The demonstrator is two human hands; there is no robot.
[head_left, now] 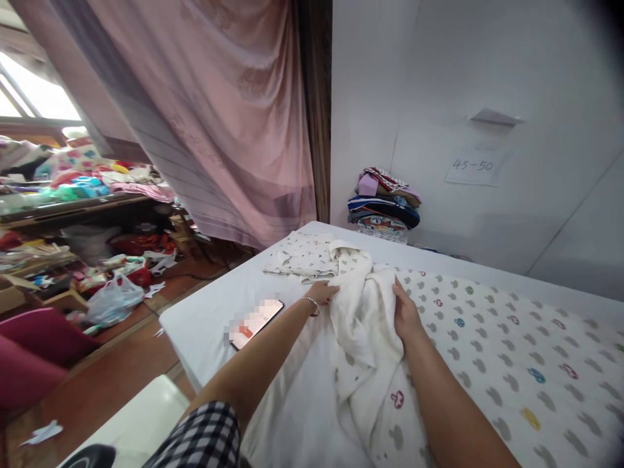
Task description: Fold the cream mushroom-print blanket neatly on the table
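A bunched white cloth (363, 318) with printed figures lies on the white table (205, 312) between my two hands. My left hand (322, 294), with a bracelet at the wrist, grips its left edge. On the other side my right hand (405, 312) is closed on the cloth's right edge, fingertips partly hidden. A folded printed cloth (305, 257) lies just beyond my left hand. To the right, a printed fabric (492, 344) spreads flat over the table. The phone (256, 323) rests left of my left forearm.
Folded clothes (384, 201) are stacked beyond the table by the white wall (463, 78). A pink curtain (234, 117) hangs behind. At the left are a cluttered bench, a plastic bag (116, 299), a pink chair (43, 344) and a pale surface (141, 416).
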